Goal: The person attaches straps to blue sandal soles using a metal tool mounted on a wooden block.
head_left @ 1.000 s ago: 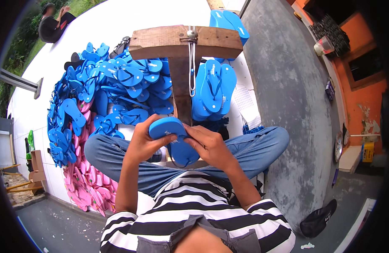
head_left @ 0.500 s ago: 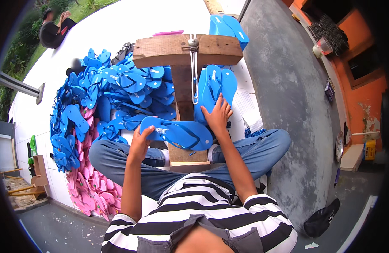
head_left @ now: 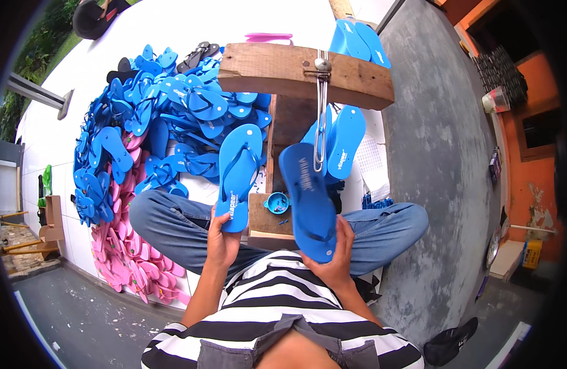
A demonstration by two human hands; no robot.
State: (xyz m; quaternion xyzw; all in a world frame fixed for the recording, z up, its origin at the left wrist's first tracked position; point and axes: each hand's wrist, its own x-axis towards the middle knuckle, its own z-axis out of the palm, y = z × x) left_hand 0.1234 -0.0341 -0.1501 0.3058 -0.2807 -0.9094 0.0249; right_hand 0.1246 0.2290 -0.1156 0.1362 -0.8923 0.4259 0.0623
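My left hand (head_left: 222,246) is closed round the near end of a blue flip-flop (head_left: 239,175), its strap side up and its other end pointing away from me. Tilted in my right hand (head_left: 334,258) is a second blue flip-flop (head_left: 308,190), gripped at its near end by thumb and fingers. The two flip-flops are held apart, above the foot of a wooden stand. Between them a small blue cup (head_left: 277,203) rests on the wood, with small bits in it. Behind the right one, more blue flip-flops (head_left: 346,141) lie beside the post.
The stand's wooden crossbeam (head_left: 259,69) spans ahead, a bent metal rod (head_left: 321,123) hanging from it. Blue flip-flops (head_left: 197,101) heap at left, with pink flip-flops (head_left: 126,258) nearer. Another blue pair (head_left: 360,42) stands beyond the beam. A person (head_left: 95,18) sits far left.
My right hand has left the stack by the post and now holds a flip-flop near me. The left hand's flip-flop has turned from crosswise to lengthwise. The view has shifted.
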